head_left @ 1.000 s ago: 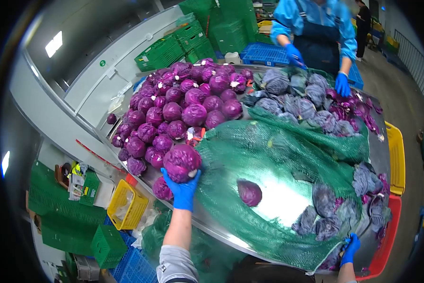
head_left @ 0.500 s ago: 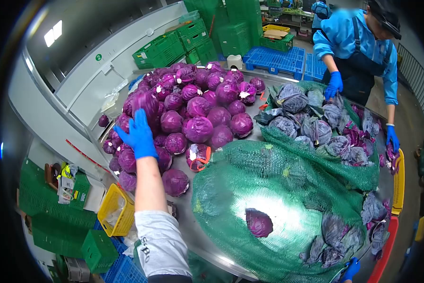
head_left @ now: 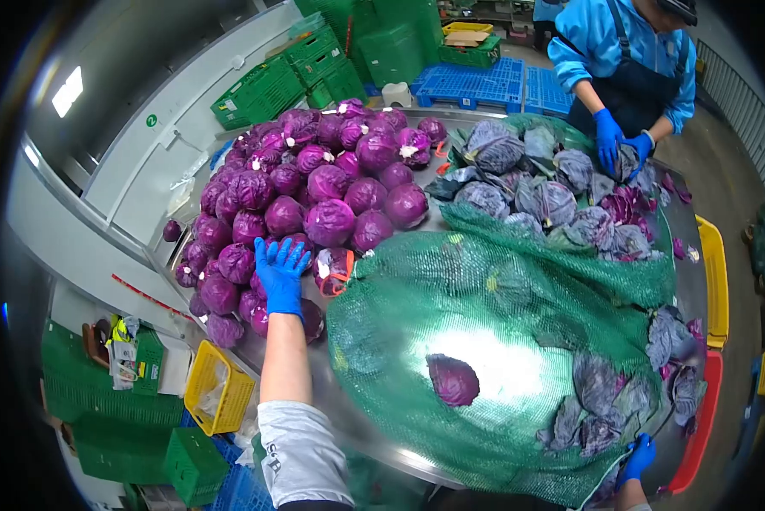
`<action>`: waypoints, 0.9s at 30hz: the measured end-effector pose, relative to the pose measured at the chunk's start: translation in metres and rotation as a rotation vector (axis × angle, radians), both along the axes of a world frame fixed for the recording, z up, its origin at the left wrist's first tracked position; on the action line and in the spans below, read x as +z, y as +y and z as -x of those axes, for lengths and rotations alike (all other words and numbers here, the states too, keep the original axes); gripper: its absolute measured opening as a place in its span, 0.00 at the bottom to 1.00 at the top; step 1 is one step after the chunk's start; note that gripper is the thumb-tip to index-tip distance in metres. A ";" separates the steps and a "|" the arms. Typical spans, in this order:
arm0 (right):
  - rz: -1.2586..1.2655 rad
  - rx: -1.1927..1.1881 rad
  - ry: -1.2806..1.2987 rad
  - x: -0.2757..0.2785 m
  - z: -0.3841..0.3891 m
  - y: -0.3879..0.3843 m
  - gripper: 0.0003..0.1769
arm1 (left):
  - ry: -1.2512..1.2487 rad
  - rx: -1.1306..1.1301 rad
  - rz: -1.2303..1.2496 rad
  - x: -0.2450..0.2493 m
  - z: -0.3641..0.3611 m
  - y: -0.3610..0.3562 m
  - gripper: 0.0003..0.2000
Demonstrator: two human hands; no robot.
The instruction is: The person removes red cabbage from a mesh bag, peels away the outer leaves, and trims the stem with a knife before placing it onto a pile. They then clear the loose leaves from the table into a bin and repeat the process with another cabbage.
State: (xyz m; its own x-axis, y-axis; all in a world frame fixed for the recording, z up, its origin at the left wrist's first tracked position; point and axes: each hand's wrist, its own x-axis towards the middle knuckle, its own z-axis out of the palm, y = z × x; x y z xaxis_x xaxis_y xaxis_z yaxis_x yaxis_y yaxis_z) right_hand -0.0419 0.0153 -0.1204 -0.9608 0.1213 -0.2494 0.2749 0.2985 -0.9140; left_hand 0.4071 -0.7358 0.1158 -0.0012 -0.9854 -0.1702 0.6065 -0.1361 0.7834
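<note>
My left hand [head_left: 281, 278], in a blue glove, is open with its fingers spread over the near side of a heap of purple red cabbages [head_left: 329, 223]. It looks to be touching the cabbages there, with nothing gripped. At the lower right my right hand [head_left: 640, 460], also blue-gloved, is closed at the edge of a green mesh bag [head_left: 399, 341]; its fingertips are partly hidden. The bag lies spread across the metal table, with several cabbages under its netting. A loose purple leaf [head_left: 453, 380] sits in the bright patch, and wilted outer leaves [head_left: 599, 400] lie near my right hand.
Across the table a co-worker [head_left: 625, 77] in blue handles a cabbage among untrimmed heads [head_left: 548, 203]. A yellow crate [head_left: 714, 281] and a red crate [head_left: 700, 426] line the right edge. Another yellow basket [head_left: 219, 387] stands lower left; green crates [head_left: 259, 94] are stacked behind.
A blurred cabbage beyond my left hand has come to rest on the heap. That hand has drawn nearer and lower. The co-worker's hands have come together on a cabbage. The view has shifted.
</note>
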 end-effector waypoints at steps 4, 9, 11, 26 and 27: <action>0.012 -0.006 0.006 -0.003 0.000 -0.001 0.07 | -0.133 0.048 -0.049 0.001 -0.013 0.012 0.39; -0.040 0.028 0.017 0.010 -0.005 -0.002 0.08 | -0.522 -0.485 -0.057 0.003 0.034 0.072 0.22; -0.065 0.010 0.021 0.022 -0.009 -0.016 0.09 | -0.565 -0.819 0.013 0.014 0.078 0.139 0.20; 0.088 0.041 -0.101 0.032 -0.012 -0.022 0.10 | -2.539 -1.016 0.408 0.003 0.041 0.189 0.27; 0.099 0.051 -0.099 0.030 -0.014 -0.019 0.11 | -2.586 -0.961 0.333 0.013 0.038 0.188 0.27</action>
